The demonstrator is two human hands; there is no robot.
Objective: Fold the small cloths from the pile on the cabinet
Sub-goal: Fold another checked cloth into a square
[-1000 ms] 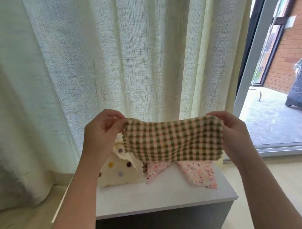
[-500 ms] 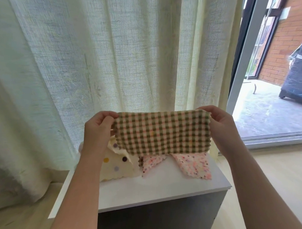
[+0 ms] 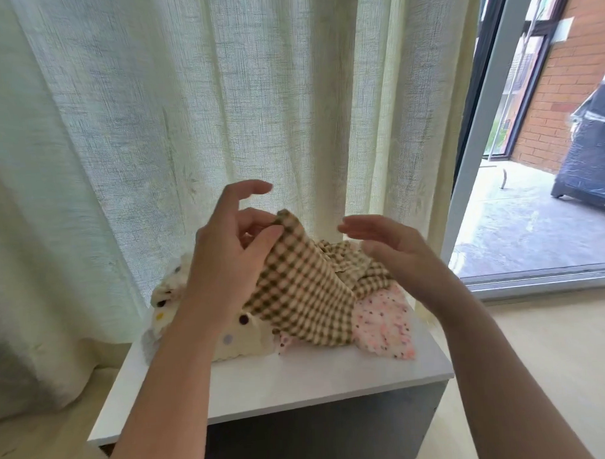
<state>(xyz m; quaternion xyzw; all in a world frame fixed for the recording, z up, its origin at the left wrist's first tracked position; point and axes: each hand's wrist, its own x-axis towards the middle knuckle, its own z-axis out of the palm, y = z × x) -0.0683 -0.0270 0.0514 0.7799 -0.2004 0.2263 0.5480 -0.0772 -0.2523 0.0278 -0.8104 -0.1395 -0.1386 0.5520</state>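
Note:
A brown-and-cream checked cloth [image 3: 303,291] droops over the pile on the white cabinet top [image 3: 299,377]. My left hand [image 3: 227,263] pinches its upper corner between thumb and fingers, index finger raised. My right hand [image 3: 394,257] hovers just to the right of the cloth with fingers straight and holds nothing. Under the checked cloth lie a cream polka-dot cloth [image 3: 236,341] on the left and a pink speckled cloth [image 3: 383,322] on the right, both partly hidden.
A pale sheer curtain [image 3: 221,112] hangs right behind the cabinet. The cabinet's dark front [image 3: 318,434] faces me. To the right a sliding door frame [image 3: 479,137] opens onto a patio with a brick wall. Light wood floor surrounds the cabinet.
The checked cloth was stretched wide between both hands. My right hand has let go of its corner, and the cloth now hangs from my left hand and slumps onto the pile.

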